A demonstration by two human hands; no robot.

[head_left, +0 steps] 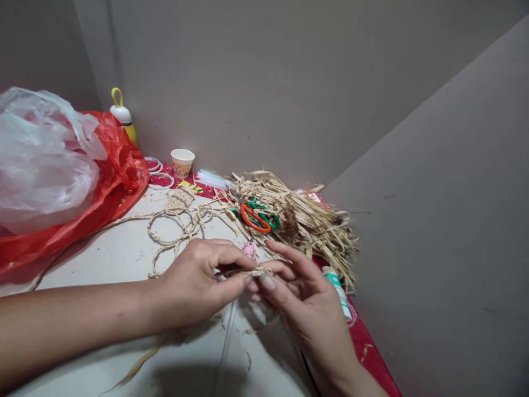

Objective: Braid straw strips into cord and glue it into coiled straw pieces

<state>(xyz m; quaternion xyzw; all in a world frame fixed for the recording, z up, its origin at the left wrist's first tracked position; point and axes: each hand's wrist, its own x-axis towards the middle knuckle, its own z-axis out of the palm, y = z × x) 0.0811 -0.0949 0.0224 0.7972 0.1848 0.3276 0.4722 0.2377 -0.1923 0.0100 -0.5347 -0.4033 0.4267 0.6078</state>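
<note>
A short piece of braided straw cord [261, 271] is stretched between my two hands above the white table. My left hand [196, 281] pinches it between thumb and forefinger. From the other side, the thumb and fingers of my right hand [306, 300] are closed on its end. Beyond my left hand, a long twisted straw rope [165, 241] lies in loose loops and trails left. Just behind the fingertips is a small pink object [249, 251], partly hidden. Scissors with orange handles [256, 220] and another pair with green handles [274, 221] rest against a heap of dry straw [318, 226].
Clear and red plastic bags [119, 165] bulge at the left, before a yellow-and-white bottle [121, 114]. White rings [161, 181], a paper cup [182, 163] and translucent sticks [212, 179] line the back edge. A teal-and-white tube [339, 289] lies right. Grey walls [446, 220] enclose the table.
</note>
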